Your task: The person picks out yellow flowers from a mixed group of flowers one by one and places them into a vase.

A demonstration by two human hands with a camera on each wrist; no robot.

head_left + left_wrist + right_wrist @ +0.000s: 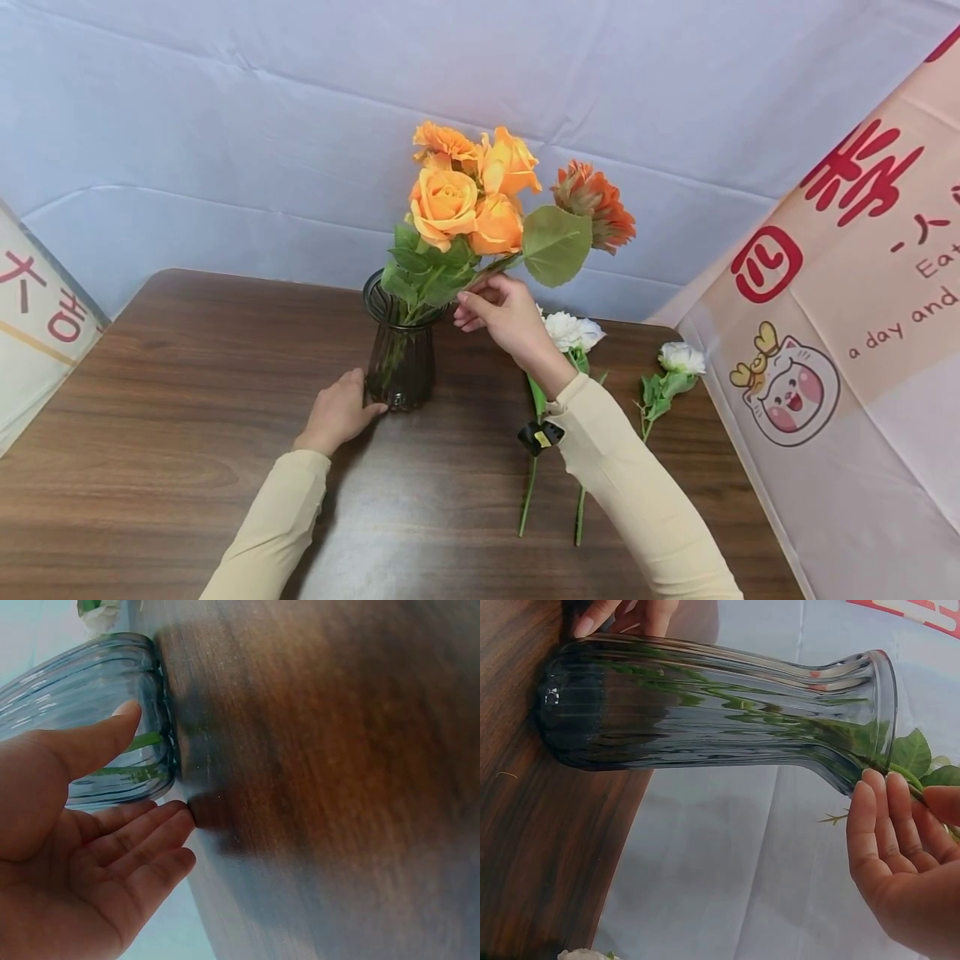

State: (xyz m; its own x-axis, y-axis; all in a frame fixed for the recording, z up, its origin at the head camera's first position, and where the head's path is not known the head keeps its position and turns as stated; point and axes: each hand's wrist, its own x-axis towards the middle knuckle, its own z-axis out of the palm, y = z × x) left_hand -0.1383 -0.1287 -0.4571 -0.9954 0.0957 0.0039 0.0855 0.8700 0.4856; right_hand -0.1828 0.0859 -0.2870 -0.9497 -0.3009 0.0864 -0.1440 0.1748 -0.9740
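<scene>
A dark ribbed glass vase (pixel 401 367) stands upright on the table, with several stems inside it. Light orange roses (pixel 444 207) and green leaves rise above its rim. My right hand (pixel 510 321) is beside the rim. Its thumb and fingertips pinch a green stem (pixel 906 777) there, which leads toward a dark orange flower (pixel 611 212) with a large round leaf (pixel 557 243) leaning right. Low at the vase's left side is my left hand (pixel 341 412), thumb near the base. In the left wrist view its fingers are loosely extended alongside the glass.
White flowers (pixel 566 332) with long stems lie on the wooden table (pixel 435 525) by my right forearm. Another white flower (pixel 681 358) lies near the right edge. A pale cloth wall (pixel 262 167) rises behind, and a printed panel (pixel 862 275) stands at the right.
</scene>
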